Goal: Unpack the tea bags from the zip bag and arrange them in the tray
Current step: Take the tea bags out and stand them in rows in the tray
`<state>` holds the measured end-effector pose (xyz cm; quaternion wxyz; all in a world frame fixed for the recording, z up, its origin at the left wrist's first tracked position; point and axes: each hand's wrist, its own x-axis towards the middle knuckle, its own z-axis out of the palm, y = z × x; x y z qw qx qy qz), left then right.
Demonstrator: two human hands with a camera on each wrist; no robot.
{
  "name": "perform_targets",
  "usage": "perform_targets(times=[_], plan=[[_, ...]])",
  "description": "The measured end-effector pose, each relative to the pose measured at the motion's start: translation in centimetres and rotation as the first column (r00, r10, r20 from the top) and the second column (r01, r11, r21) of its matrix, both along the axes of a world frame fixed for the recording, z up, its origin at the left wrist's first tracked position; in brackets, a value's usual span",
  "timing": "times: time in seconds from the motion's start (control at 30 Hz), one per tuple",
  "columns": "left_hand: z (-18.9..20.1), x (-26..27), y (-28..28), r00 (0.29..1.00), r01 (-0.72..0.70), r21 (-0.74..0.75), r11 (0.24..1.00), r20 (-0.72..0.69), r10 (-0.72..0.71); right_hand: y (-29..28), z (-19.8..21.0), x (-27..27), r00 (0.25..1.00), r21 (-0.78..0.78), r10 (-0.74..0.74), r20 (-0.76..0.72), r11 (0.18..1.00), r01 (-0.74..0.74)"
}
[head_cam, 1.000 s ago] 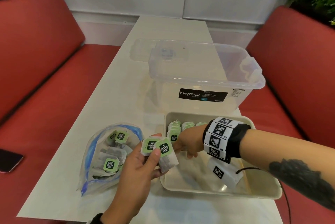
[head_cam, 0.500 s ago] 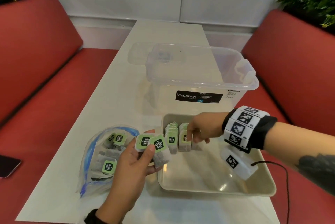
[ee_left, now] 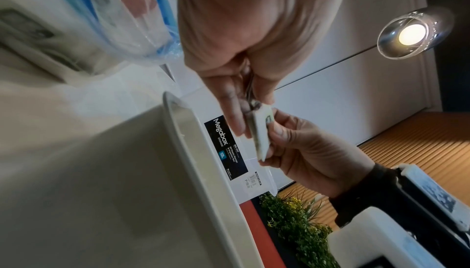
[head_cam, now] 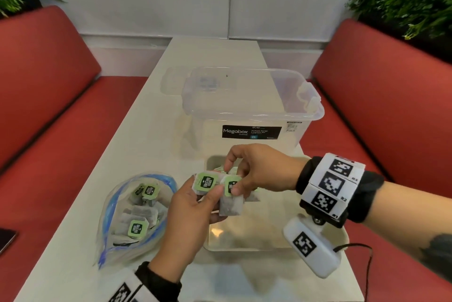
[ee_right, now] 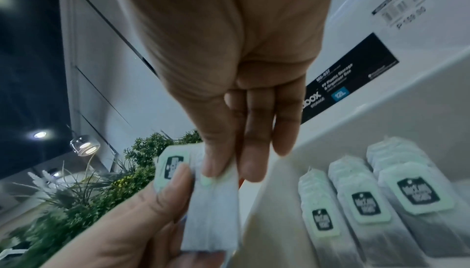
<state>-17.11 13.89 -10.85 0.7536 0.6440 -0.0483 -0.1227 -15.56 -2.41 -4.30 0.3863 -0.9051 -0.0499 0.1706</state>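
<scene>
Over the near left corner of the beige tray, the left hand holds two tea bags, its thumb pressed on the green tag of one tea bag. The right hand pinches the second tea bag at its top between thumb and fingers. Three rows of tea bags stand in the tray. The open zip bag, with more inside, lies on the tabletop just left of the tray.
</scene>
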Motion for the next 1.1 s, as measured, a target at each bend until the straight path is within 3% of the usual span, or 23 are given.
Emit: perform_targets(times=[0.13, 0.23, 0.4, 0.57, 0.83, 1.0, 1.1], plan=[[-0.1, -0.2, 0.5, 0.999, -0.035, 0.006, 0.999, 0.005, 0.035, -1.4, 0.8, -0.3, 0.995, -0.057, 0.006, 0.097, 0.998, 0.0], [0.3, -0.2, 1.0, 0.998, -0.031, 0.024, 0.999, 0.048, 0.029, -2.5, 0.8, -0.4, 0.992, 0.062, -0.062, 0.113, 0.997, 0.055], [1.2, -0.8, 1.2, 0.986, 0.077, 0.04, 0.996, 0.145, -0.082, -3.3, 0.1, -0.8, 0.984, 0.329, -0.178, -0.01, 0.929, 0.172], [1.3, -1.2, 0.3, 0.948, 0.125, 0.16, 0.979, 0.273, -0.166, -3.0, -0.4, -1.1, 0.976, 0.432, -0.212, -0.049, 0.876, 0.212], [1.2, -0.5, -0.3, 0.933, 0.154, 0.187, 0.97, 0.296, -0.205, -3.4, -0.1, -1.1, 0.973, 0.283, -0.214, 0.084, 0.941, 0.183], [0.9, 0.0, -0.8, 0.891, 0.132, 0.361, 0.923, 0.364, -0.27, -3.3, 0.5, -1.0, 0.984, 0.195, -0.126, 0.125, 0.976, 0.1], [0.1, 0.4, -0.9, 0.899, 0.084, 0.411, 0.908, 0.362, -0.247, -3.4, 0.5, -0.6, 0.983, 0.057, -0.093, 0.158, 0.995, 0.085]])
